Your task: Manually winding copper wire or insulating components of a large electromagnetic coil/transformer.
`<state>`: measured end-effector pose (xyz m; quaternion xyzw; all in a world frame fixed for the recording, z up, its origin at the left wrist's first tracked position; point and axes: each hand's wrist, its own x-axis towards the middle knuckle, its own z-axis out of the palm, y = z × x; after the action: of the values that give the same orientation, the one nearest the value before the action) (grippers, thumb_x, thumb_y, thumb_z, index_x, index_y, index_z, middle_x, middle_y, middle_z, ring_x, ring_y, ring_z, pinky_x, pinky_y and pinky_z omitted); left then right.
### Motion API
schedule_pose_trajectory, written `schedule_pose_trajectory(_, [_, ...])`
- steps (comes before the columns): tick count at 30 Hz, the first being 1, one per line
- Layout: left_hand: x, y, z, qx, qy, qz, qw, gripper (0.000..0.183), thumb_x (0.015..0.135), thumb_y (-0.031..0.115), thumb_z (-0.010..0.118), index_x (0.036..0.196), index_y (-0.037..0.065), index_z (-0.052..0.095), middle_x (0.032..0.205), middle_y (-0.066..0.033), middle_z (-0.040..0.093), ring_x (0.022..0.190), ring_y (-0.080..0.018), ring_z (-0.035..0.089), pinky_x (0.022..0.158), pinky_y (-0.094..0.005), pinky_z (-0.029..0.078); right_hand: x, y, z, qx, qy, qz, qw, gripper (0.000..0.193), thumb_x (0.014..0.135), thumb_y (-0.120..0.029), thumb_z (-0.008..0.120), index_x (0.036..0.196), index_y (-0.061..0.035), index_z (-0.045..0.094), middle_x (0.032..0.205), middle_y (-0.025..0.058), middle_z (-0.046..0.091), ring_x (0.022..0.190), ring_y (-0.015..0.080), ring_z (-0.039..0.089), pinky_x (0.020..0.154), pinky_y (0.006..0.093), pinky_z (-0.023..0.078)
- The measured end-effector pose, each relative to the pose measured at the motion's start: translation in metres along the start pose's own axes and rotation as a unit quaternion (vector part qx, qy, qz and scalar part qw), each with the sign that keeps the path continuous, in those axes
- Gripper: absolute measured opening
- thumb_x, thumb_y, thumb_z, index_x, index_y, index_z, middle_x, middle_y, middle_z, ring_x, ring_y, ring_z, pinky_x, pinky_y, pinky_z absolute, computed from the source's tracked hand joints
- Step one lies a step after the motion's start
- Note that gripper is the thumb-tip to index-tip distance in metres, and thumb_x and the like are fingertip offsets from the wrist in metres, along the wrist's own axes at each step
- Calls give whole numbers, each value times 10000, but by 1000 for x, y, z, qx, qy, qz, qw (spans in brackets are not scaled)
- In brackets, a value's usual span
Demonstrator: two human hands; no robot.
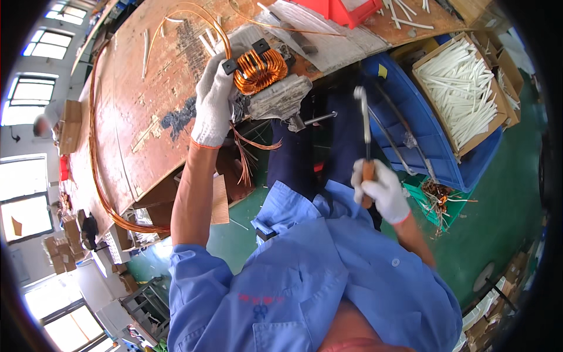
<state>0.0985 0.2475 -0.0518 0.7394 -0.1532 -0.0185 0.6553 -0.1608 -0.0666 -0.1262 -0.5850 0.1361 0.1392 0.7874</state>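
My left hand [212,102], in a white knit glove, is closed around the left side of a coil [259,71] wound with thick copper wire, which has black end blocks. The coil rests against a worn grey block in a vise-like holder [281,100] at the bench edge. Loose copper wire ends [245,158] hang below the left wrist. My right hand [381,190], also gloved, grips the wooden handle of a hook tool [366,126], away from the coil. Its metal shaft points up and ends in a small bent tip.
Long copper wires loop over the wooden bench [129,111] and down its left side. A red bin [346,9] stands at the back. On the right, a blue crate [410,117] carries a cardboard box of white sleeves [460,88]; a green basket [431,202] with wire scraps is below.
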Motion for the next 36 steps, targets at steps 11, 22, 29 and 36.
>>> schedule_pose_trajectory(11, [-9, -5, 17, 12, 84, 110, 990, 461, 1167, 206, 629, 1550, -49, 657, 1382, -112, 644, 1300, -206, 589, 1178, -352, 444, 49, -75, 119, 37, -78, 18, 996, 382, 1209, -184, 495, 1551, -15, 519, 899, 70, 642, 613, 110, 590, 546, 281, 503])
schedule_pose_trajectory(22, [-15, -12, 23, 159, 65, 198, 965, 993, 850, 385, 998, 1657, 6, 560, 1424, -209, 622, 1309, -326, 635, 1141, -444, 529, 87, -141, 117, -177, -64, 33, 982, 303, 1153, -202, 654, 1377, -24, 554, 928, 180, 751, 692, 308, 753, 579, 443, 596])
schedule_pose_trajectory(29, [-19, -17, 34, 106, 85, 171, 976, 837, 926, 441, 945, 1536, -33, 625, 1433, -186, 641, 1363, -312, 650, 1145, -431, 543, 38, -82, 108, -440, 64, -201, 873, 413, 1108, -255, 723, 1415, -46, 543, 993, 257, 789, 910, 525, 769, 746, 581, 615])
schedule_pose_trajectory(36, [-15, -13, 30, 80, 73, 150, 983, 684, 965, 514, 878, 1366, -22, 739, 1318, -162, 695, 1212, -276, 704, 1061, -378, 549, -113, -63, 34, -6, -117, 133, 984, 194, 1188, -161, 525, 1348, -53, 550, 753, -18, 516, 520, 48, 432, 464, 260, 377])
